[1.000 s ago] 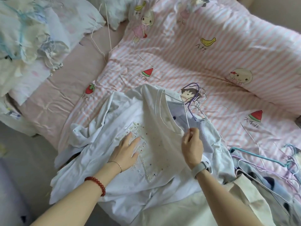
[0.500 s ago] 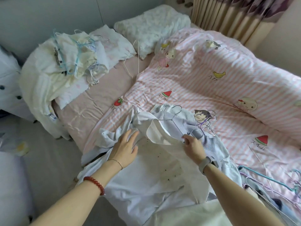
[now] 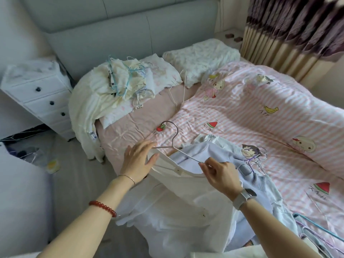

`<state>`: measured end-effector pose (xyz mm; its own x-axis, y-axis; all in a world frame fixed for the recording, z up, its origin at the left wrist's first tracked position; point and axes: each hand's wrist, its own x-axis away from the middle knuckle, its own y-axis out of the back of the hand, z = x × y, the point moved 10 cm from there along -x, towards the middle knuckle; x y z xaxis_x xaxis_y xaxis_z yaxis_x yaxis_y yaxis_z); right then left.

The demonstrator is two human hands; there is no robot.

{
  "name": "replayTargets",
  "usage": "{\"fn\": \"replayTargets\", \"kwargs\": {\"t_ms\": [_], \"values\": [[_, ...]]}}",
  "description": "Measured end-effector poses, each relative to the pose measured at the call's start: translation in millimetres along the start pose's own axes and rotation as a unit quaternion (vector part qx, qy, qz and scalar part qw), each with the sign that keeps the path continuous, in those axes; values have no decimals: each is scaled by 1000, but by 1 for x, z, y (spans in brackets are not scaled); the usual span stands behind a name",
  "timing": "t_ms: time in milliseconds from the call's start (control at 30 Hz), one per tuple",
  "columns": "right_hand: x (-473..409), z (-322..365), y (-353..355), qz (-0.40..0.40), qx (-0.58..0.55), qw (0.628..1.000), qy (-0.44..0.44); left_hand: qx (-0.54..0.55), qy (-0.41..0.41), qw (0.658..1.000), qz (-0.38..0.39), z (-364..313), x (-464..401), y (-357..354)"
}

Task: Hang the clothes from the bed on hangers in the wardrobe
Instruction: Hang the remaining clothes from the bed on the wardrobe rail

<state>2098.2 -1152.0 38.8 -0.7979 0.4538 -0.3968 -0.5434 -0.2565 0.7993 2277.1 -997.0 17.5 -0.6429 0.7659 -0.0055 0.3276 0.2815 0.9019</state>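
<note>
Hanger meets white top at the bed's edge

At 6 o'clock on the bed (image 3: 134,127), the right hand (image 3: 220,175) pinches the wire hanger (image 3: 174,135) arm at the white garment (image 3: 178,207) neckline. The left hand (image 3: 138,160), at 9 o'clock of it, has straight fingers against the hanger's other arm. A lilac sweater (image 3: 232,161) lies at 1 o'clock of the garment.

A thin wire hanger (image 3: 174,140) of dull metal lies against a smooth matt white cloth garment (image 3: 178,207) beside a ribbed pale-blue knit (image 3: 223,155), all on a soft striped cotton quilt (image 3: 260,118), with a padded, faintly sheened headboard (image 3: 130,36) at upper left.
</note>
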Motion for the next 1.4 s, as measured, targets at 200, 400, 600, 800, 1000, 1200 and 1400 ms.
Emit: {"fn": "replayTargets", "kwargs": {"t_ms": [200,400,600,800,1000,1200,1400], "values": [[-2,88,-18,13,-31,998,61,116,94,989,-23,52,114,53],[33,225,-72,128,-74,974,172,184,222,953,-92,126,286,86],[131,382,-141,289,-104,886,348,174,396,869,-240,196,495,136],[220,530,-143,355,-168,788,474,72,526,755,-386,215,672,179],[295,641,-139,403,-191,686,575,-48,570,654,-494,193,795,205],[339,732,-130,470,-208,619,594,-181,587,561,-555,160,878,251],[366,812,-109,482,-230,560,634,-187,643,458,-584,161,949,276]]}}
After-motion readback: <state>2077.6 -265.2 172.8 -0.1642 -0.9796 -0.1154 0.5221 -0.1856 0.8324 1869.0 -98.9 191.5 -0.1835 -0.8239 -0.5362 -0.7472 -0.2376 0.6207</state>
